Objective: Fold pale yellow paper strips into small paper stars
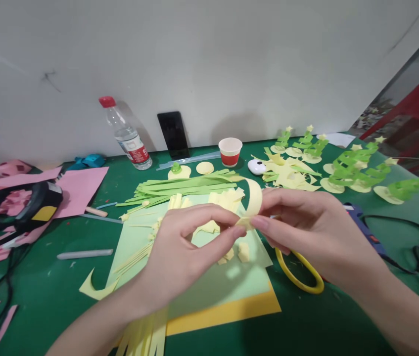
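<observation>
Paper strip [255,195] curls up above the pale green sheet [198,296], its base pinched in the grip of both left hand [190,242] and right hand [311,227], where light, even fingertip pressure should keep folds neat.

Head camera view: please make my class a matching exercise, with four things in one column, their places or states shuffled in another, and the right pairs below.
Column one
1. Curled pale yellow paper strip
2. Clear plastic bottle with a red cap
3. Black rectangular phone
4. Red-and-white round cup

Column two
A. Upright between bottle and cup
B. Open-topped, right of the phone
C. Between the fingers of the left hand and right hand
D. Furthest left of the four

Right pairs: 1-C, 2-D, 3-A, 4-B
</observation>
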`<state>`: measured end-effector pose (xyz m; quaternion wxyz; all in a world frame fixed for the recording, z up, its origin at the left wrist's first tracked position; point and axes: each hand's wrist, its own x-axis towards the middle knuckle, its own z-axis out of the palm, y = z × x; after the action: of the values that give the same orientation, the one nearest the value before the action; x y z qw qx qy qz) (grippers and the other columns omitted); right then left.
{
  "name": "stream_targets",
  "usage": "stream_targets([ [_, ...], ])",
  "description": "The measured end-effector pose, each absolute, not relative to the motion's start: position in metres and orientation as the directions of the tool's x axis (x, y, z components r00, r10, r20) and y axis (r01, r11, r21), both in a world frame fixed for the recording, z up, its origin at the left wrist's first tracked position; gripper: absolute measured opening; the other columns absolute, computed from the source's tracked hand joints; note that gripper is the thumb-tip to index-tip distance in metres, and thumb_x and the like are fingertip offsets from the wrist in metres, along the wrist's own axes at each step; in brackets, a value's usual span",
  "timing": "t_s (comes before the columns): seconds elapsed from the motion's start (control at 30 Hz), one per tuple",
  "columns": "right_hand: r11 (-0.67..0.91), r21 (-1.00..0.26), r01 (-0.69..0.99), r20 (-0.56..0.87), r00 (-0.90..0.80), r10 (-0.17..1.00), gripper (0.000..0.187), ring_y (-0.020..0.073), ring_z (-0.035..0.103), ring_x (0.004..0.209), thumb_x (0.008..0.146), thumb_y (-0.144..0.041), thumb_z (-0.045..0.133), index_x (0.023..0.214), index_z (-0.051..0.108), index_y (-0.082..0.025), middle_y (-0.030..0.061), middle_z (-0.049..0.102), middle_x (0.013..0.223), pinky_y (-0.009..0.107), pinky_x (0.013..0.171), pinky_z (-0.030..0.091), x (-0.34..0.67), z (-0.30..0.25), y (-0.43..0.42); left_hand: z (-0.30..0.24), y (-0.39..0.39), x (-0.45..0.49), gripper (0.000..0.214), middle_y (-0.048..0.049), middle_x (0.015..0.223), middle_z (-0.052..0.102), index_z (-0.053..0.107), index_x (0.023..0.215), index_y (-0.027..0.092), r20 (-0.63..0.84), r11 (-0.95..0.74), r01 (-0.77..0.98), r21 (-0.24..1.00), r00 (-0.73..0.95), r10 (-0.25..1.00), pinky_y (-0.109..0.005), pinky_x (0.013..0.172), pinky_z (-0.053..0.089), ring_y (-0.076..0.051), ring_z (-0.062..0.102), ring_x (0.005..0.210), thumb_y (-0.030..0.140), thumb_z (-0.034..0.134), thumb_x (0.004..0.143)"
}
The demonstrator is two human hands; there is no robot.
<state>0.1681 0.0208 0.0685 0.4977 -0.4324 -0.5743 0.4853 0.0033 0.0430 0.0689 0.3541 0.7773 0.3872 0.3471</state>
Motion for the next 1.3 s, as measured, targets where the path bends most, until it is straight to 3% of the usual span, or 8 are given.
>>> stream_targets([
  [0.27, 0.073, -0.996, -0.051, 0.076, -0.051, 0.996, 0.009, 0.003, 0.039, 0.041, 0.066, -0.011, 0.066, 0.058, 0.065, -0.017, -0.0041, 0.056, 0.052, 0.012, 0.035, 0.033, 0.161, 0.067, 0.02, 0.062, 0.039, 0.001, 0.035, 0.0057, 0.058, 0.053, 0.051, 0.062, 0.018, 0.286, -0.57, 0.394, 0.721, 0.58, 0.763, -0.016, 0.053, 0.039, -0.007, 0.052, 0.054, 0.024, 0.042, 0.095],
  [0.37, 0.08, -0.997, 0.003, 0.079, -0.055, 0.995, 0.01, 0.0059, 0.046, 0.045, 0.066, -0.012, 0.065, 0.057, 0.065, -0.017, -0.0026, 0.057, 0.052, 0.014, 0.038, 0.037, 0.16, 0.066, 0.021, 0.061, 0.039, 0.001, 0.034, 0.0067, 0.059, 0.052, 0.048, 0.064, 0.018, 0.3, -0.59, 0.374, 0.716, 0.599, 0.743, -0.015, 0.051, 0.038, -0.006, 0.049, 0.053, 0.02, 0.037, 0.096],
  [0.5, 0.119, -0.99, 0.081, 0.116, -0.042, 0.992, 0.01, 0.0115, 0.056, 0.054, 0.068, -0.018, 0.064, 0.059, 0.067, -0.018, 0.0002, 0.064, 0.059, 0.019, 0.046, 0.046, 0.16, 0.063, 0.022, 0.064, 0.039, 0.001, 0.035, 0.0073, 0.055, 0.052, 0.051, 0.06, 0.017, 0.325, -0.609, 0.37, 0.702, 0.595, 0.735, -0.014, 0.05, 0.036, -0.005, 0.048, 0.049, 0.017, 0.044, 0.094],
  [0.63, 0.126, -0.989, 0.073, 0.126, -0.006, 0.992, 0.01, 0.0094, 0.057, 0.054, 0.068, -0.016, 0.064, 0.064, 0.07, -0.022, -0.0029, 0.067, 0.061, 0.016, 0.046, 0.044, 0.161, 0.062, 0.02, 0.064, 0.039, 0.002, 0.036, 0.0068, 0.048, 0.05, 0.057, 0.054, 0.016, 0.38, -0.631, 0.395, 0.668, 0.548, 0.745, -0.014, 0.048, 0.036, -0.005, 0.047, 0.046, 0.016, 0.053, 0.09],
  [0.83, 0.098, -0.992, 0.075, 0.1, 0.019, 0.995, 0.01, 0.0097, 0.056, 0.052, 0.067, -0.015, 0.065, 0.059, 0.069, -0.021, -0.0025, 0.067, 0.059, 0.017, 0.044, 0.044, 0.159, 0.064, 0.021, 0.064, 0.041, 0.004, 0.033, 0.0039, 0.053, 0.056, 0.056, 0.057, 0.016, 0.419, -0.651, 0.359, 0.668, 0.542, 0.729, -0.017, 0.05, 0.039, -0.008, 0.052, 0.05, 0.011, 0.046, 0.089],
  [1.1, 0.352, -0.904, 0.242, 0.363, 0.001, 0.932, 0.019, 0.0128, 0.056, 0.053, 0.073, -0.009, 0.059, 0.066, 0.072, -0.022, 0.0002, 0.068, 0.063, 0.022, 0.042, 0.045, 0.157, 0.059, 0.019, 0.061, 0.043, -0.002, 0.035, 0.002, 0.051, 0.058, 0.059, 0.054, 0.018, 0.363, -0.555, 0.274, 0.785, 0.523, 0.771, -0.022, 0.052, 0.043, -0.011, 0.055, 0.049, 0.015, 0.048, 0.087],
  [1.3, 0.616, -0.615, 0.492, 0.61, -0.198, 0.767, 0.033, 0.0153, 0.065, 0.063, 0.078, -0.001, 0.049, 0.072, 0.073, -0.023, 0.0037, 0.072, 0.076, 0.025, 0.051, 0.052, 0.161, 0.058, 0.018, 0.065, 0.043, -0.001, 0.031, 0.0007, 0.047, 0.059, 0.064, 0.051, 0.018, 0.138, -0.19, 0.07, 0.979, 0.453, 0.881, -0.025, 0.051, 0.047, -0.012, 0.053, 0.044, 0.017, 0.054, 0.081],
])
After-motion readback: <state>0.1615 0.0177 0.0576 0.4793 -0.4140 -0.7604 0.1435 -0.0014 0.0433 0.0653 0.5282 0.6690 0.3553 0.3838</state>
